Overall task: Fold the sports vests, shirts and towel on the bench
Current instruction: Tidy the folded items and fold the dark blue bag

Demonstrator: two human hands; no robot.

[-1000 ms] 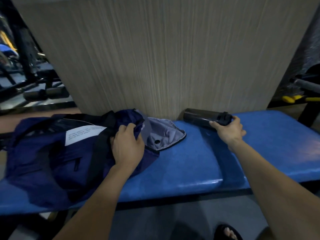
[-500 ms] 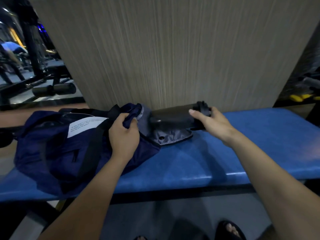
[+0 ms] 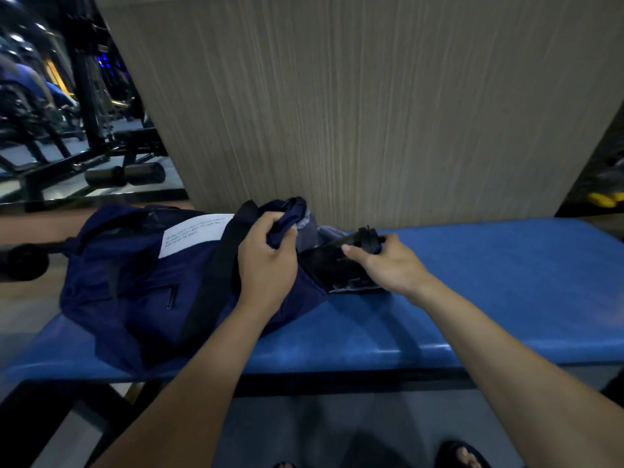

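A navy blue bag [image 3: 141, 285] with a black strap and a white label lies on the left part of the blue padded bench [image 3: 489, 292]. My left hand [image 3: 266, 261] grips the bag's rim at its open right end and holds it up; grey lining shows inside. My right hand [image 3: 388, 265] holds a dark bottle [image 3: 334, 265] by its capped end, lying sideways with its base in the bag's mouth. No vest, shirt or towel shows outside the bag.
A wood-grain wall panel [image 3: 354, 113] rises right behind the bench. Black gym machine frames and a roller pad [image 3: 125, 173] stand at the back left. Yellow items [image 3: 604, 199] lie at the far right. My sandalled feet [image 3: 462, 456] are on the floor below.
My right hand lifted the bottle off the bench by the wall and carried it left into the bag's opening. My left hand kept gripping the bag's rim and raised it slightly.
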